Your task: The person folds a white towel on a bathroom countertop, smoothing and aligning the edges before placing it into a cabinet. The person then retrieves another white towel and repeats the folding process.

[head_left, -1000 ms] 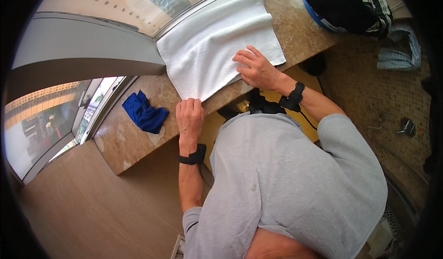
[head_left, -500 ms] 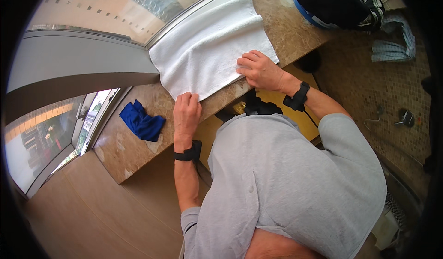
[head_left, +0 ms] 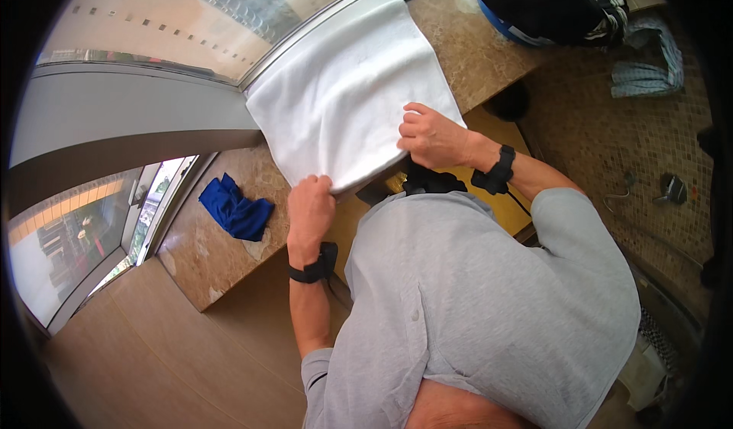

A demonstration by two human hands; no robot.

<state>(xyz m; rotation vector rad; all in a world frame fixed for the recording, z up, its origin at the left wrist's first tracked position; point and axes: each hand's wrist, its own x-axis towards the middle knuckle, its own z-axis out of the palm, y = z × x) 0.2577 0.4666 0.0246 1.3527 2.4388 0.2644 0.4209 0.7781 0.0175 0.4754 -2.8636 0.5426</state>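
Observation:
A white towel (head_left: pixel 351 93) lies spread over the brown marble sill (head_left: pixel 466 55), its far edge along the window frame and a few soft folds across it. My left hand (head_left: pixel 311 207) pinches its near left corner at the sill's front edge. Farther right, my right hand (head_left: pixel 434 136) has its fingers curled on the towel's near edge. Both hands are closed on the cloth, and the fingertips are partly hidden. To the left of the towel lies a crumpled dark blue cloth (head_left: pixel 235 209).
A black bundle of clothes (head_left: pixel 534 1) in a blue-rimmed container stands at the sill's far right. Beyond, a checked cloth (head_left: pixel 649 74) hangs over a mosaic-tiled area (head_left: pixel 580 116). Window glass (head_left: pixel 175 16) borders the far side. A yellow surface (head_left: pixel 504 203) shows below the sill.
Both hands have drawn the towel's near edge toward me, so it now lies flatter and reaches past the sill's front edge. The blue cloth stays in place.

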